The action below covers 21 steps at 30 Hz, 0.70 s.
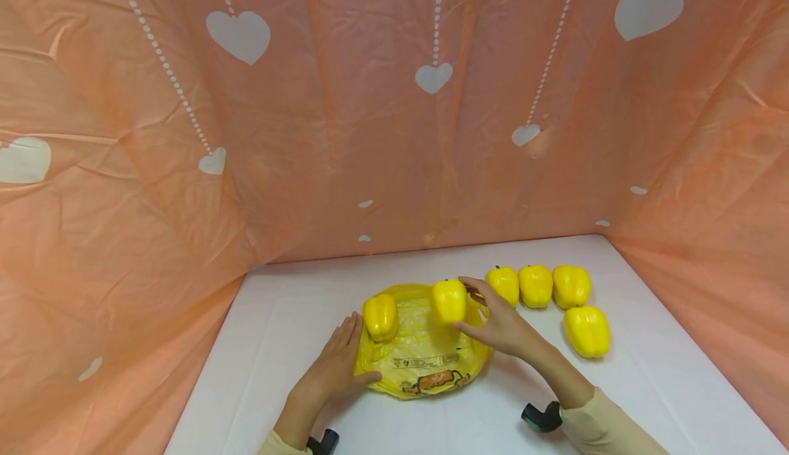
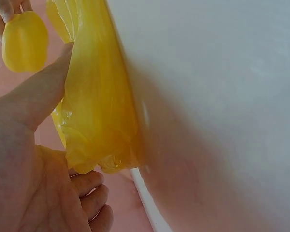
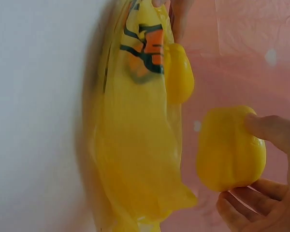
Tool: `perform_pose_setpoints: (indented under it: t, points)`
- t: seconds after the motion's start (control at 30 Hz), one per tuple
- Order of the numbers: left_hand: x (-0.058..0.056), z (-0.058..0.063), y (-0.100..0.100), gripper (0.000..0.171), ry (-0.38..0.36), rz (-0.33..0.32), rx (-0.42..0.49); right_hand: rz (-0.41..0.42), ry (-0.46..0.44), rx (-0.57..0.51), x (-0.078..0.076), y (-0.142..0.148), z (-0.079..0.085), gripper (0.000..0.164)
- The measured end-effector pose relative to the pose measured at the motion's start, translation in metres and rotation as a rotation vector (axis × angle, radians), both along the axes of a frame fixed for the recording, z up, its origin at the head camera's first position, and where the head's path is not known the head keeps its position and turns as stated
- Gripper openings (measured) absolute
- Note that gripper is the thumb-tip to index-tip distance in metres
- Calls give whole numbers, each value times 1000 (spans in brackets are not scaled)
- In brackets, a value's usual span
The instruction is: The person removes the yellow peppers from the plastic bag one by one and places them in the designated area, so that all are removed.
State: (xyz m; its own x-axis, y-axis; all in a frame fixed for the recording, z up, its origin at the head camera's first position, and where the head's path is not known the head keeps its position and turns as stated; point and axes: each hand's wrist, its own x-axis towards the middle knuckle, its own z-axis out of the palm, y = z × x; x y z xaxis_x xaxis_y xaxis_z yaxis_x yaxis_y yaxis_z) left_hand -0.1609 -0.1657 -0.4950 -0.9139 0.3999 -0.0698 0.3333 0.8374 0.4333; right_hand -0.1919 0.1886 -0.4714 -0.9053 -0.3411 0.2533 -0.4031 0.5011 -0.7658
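A round, spread yellow plastic bag (image 1: 425, 345) with printed marks lies on the white table. One yellow bell pepper (image 1: 381, 318) sits at its left side. My left hand (image 1: 335, 359) rests against the bag's left edge, its fingers extended along the side and the thumb touching the near rim. My right hand (image 1: 502, 325) holds another yellow bell pepper (image 1: 448, 301) above the bag's right part. In the right wrist view, the thumb and fingers grip this pepper (image 3: 231, 149), which is apart from the bag (image 3: 137, 130).
Three yellow bell peppers (image 1: 535, 286) stand in a row at the back right, with another pepper (image 1: 586, 331) just in front of them. A pink sheet with white hearts (image 1: 382, 133) encloses the table (image 1: 277, 345) at the back and sides.
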Motion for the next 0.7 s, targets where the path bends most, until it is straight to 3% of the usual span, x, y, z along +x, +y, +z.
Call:
perform_pose_setpoints:
  t: [0.37, 0.7]
  points:
    - [-1, -1, -1, 115, 0, 5, 0, -25, 11, 28, 7, 20, 5, 86]
    - [-3, -1, -2, 115, 5, 0, -4, -105, 9, 56, 15, 41, 8, 85]
